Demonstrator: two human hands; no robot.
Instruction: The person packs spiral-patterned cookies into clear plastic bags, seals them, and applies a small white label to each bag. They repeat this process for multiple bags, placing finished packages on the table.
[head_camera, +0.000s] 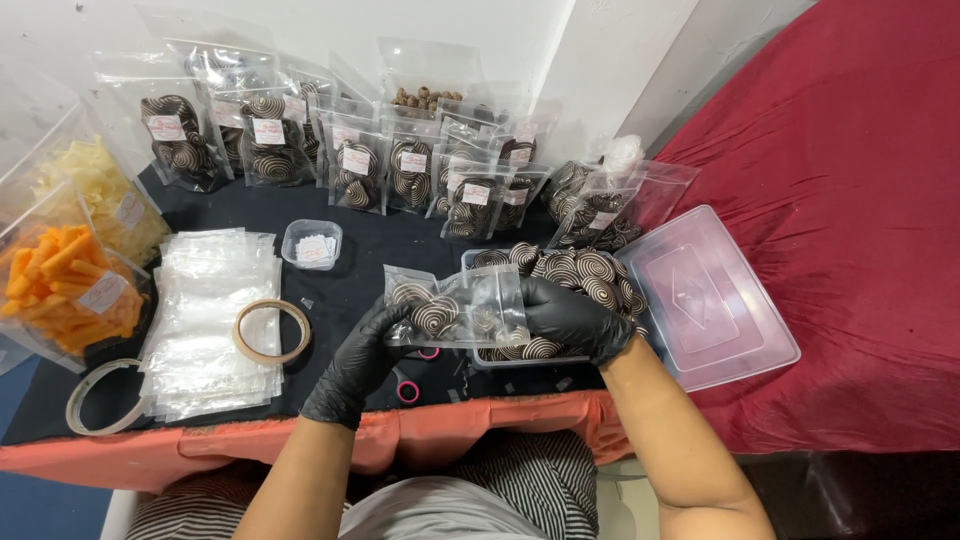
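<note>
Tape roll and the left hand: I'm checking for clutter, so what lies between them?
In the head view, only bare black cloth lies between the tape roll and the left hand.

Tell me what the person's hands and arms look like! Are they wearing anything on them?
Both hands wear thin, smooth black gloves, a bit shiny and snug, that end at the wrists: the left hand and the right hand. Above the gloves the forearms are bare, with no sleeves, watch or bracelets showing. There are no markings on the gloves.
</note>
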